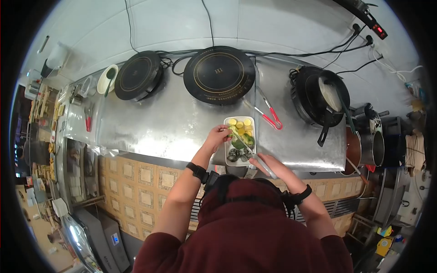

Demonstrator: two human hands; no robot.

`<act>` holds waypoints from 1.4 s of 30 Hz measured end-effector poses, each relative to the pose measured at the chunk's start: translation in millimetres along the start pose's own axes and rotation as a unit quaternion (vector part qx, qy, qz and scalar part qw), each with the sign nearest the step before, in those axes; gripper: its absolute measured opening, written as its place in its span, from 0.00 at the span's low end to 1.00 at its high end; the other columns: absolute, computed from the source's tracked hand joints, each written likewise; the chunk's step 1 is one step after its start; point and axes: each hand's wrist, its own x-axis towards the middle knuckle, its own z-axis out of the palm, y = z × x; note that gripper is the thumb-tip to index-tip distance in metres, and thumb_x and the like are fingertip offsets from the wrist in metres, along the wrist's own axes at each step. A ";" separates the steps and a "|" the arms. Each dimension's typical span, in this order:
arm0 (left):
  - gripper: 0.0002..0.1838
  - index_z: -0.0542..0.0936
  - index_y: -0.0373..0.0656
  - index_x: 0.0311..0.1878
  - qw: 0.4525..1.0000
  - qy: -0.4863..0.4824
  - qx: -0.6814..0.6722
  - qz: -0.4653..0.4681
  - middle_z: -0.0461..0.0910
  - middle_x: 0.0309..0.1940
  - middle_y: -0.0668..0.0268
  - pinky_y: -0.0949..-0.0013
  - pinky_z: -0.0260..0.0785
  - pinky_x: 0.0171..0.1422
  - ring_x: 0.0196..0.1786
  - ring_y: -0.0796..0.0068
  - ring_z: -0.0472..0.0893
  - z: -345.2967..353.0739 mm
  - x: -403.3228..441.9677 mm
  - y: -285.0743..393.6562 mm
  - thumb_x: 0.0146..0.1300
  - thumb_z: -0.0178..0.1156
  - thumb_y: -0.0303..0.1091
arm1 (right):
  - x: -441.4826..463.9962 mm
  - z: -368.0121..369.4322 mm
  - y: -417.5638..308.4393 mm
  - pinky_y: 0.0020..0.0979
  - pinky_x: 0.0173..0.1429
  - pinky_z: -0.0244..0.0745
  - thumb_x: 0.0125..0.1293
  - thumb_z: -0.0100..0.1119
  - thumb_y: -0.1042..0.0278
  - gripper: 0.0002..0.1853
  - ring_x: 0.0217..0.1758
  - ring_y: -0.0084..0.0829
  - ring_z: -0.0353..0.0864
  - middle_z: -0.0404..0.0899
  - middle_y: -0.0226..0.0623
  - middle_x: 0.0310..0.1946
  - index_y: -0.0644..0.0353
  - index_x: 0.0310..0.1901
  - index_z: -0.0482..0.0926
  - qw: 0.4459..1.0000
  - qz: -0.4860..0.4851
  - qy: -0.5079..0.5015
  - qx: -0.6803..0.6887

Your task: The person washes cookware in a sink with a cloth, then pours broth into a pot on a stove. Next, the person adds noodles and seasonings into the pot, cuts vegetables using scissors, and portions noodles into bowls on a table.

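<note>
A white rectangular tray (226,157) sits at the counter's front edge before me. It holds yellow round slices (240,123), green vegetable pieces (248,139) in the middle, and dark pieces (234,155) at the near end. My left hand (219,137) is at the tray's left side, fingers bunched near the greens; what they pinch is too small to make out. My right hand (267,165), at the near right corner, is closed around a long narrow knife-like utensil (268,170) with a pale handle. Its thin end slants over the tray toward my left fingers.
Two round black induction cookers (218,73) (139,75) stand along the wall. Red-handled tongs (273,119) lie right of the tray, another pair (88,119) at far left. A black pan (324,129) rests on the right cooker. A white bowl (104,81) holds a dark spoon.
</note>
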 end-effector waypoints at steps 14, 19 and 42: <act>0.15 0.72 0.34 0.44 0.991 -0.031 0.115 0.061 0.75 0.38 0.64 0.74 0.73 0.44 0.39 0.76 0.77 -1.2 2.9 0.4 0.54 0.61 0.27 | 10.7 -2.9 -9.9 0.34 0.29 0.70 0.57 0.42 0.30 0.36 0.22 0.37 0.77 0.73 0.39 0.16 0.64 0.36 0.75 0.992 0.105 -0.068 0.025; 0.15 0.72 0.34 0.45 0.996 -0.020 0.087 0.030 0.76 0.38 0.64 0.75 0.73 0.43 0.39 0.76 0.77 -5.4 5.9 -2.8 0.55 0.61 0.27 | 23.4 19.2 21.8 0.31 0.21 0.67 0.56 0.46 0.31 0.35 0.16 0.32 0.74 0.73 0.38 0.16 0.63 0.34 0.77 0.996 -0.037 0.062 -0.042; 0.27 0.75 0.49 0.51 0.740 0.042 0.613 0.273 0.73 0.45 0.59 0.55 0.65 0.54 0.51 0.55 0.69 29.7 2.7 -2.8 0.43 0.67 0.40 | -0.1 -33.4 57.1 0.20 0.15 0.54 0.59 0.34 0.28 0.38 0.09 0.15 0.57 0.59 0.23 0.12 0.65 0.37 0.69 0.943 0.112 -0.045 0.310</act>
